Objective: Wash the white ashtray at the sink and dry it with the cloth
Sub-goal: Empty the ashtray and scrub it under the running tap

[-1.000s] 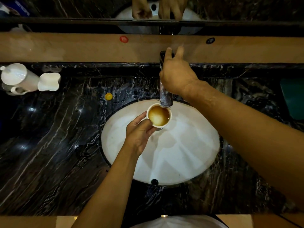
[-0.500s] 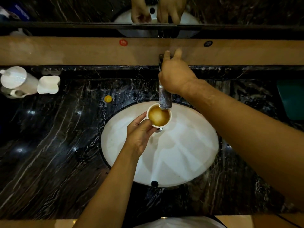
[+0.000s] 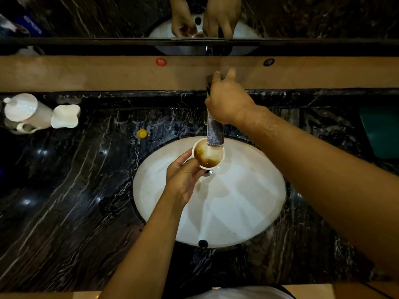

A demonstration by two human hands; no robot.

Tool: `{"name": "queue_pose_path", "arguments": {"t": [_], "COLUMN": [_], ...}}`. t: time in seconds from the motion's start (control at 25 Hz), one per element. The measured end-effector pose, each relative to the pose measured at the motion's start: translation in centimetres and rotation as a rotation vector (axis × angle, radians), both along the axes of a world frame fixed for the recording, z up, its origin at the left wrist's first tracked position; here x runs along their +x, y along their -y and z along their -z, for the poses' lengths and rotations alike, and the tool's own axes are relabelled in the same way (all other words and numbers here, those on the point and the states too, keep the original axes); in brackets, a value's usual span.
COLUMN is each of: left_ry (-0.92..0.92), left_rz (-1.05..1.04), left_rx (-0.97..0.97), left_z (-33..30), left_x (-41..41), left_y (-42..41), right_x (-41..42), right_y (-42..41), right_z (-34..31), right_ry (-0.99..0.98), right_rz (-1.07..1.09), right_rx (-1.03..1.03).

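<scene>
The white ashtray (image 3: 207, 155), small and round with brown liquid inside, is held under the chrome tap spout (image 3: 214, 131) over the white oval sink (image 3: 248, 212). Water runs from the spout into it and stirs the brown liquid. My left hand (image 3: 183, 178) grips the ashtray from its near left side. My right hand (image 3: 228, 100) is closed over the tap handle behind the spout. No cloth is in view.
The counter (image 3: 75, 201) is black veined marble, wet around the sink. A white kettle (image 3: 23, 113) and a white ceramic piece (image 3: 64, 116) stand at the far left, a small yellow cap (image 3: 142, 133) near the sink, a teal object (image 3: 382, 130) at the far right. A mirror spans the back wall.
Water now flows from the spout into the ashtray, and the still brown liquid has become churned and foamy. Both hands have kept their places.
</scene>
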State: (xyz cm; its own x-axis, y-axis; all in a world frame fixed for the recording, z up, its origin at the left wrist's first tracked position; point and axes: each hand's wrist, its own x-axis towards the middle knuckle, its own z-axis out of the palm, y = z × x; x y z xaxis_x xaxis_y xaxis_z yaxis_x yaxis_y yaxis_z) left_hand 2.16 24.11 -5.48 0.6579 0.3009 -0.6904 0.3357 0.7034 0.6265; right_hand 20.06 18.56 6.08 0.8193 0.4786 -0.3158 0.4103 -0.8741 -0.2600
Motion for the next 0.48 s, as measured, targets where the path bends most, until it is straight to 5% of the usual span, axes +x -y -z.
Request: {"name": "queue_pose_path", "arguments": {"t": [0.12,0.28,0.36,0.48], "left_ry": [-0.013,-0.031,-0.035,-0.038], "left_rz": [-0.012,-0.023,-0.021,-0.012], "left_rx": [-0.003,-0.013,-0.009,0.013], "left_z": [0.2,0.6,0.6,0.8], "left_x": [-0.1,-0.1,0.0,0.0], "left_y": [0.0,-0.1,-0.2,-0.1], "right_x": [-0.5,-3.1,-5.3,-8.9], "right_y": [1.2,5.0,6.9,8.1], "right_z": [0.6,4.8,7.7,10.5], "right_ry": [-0.009,-0.152,-0.394,-0.798], "right_rz": [0.099,0.791,0.944,0.887], "right_rx": [0.312,0.961,0.892,0.799]}}
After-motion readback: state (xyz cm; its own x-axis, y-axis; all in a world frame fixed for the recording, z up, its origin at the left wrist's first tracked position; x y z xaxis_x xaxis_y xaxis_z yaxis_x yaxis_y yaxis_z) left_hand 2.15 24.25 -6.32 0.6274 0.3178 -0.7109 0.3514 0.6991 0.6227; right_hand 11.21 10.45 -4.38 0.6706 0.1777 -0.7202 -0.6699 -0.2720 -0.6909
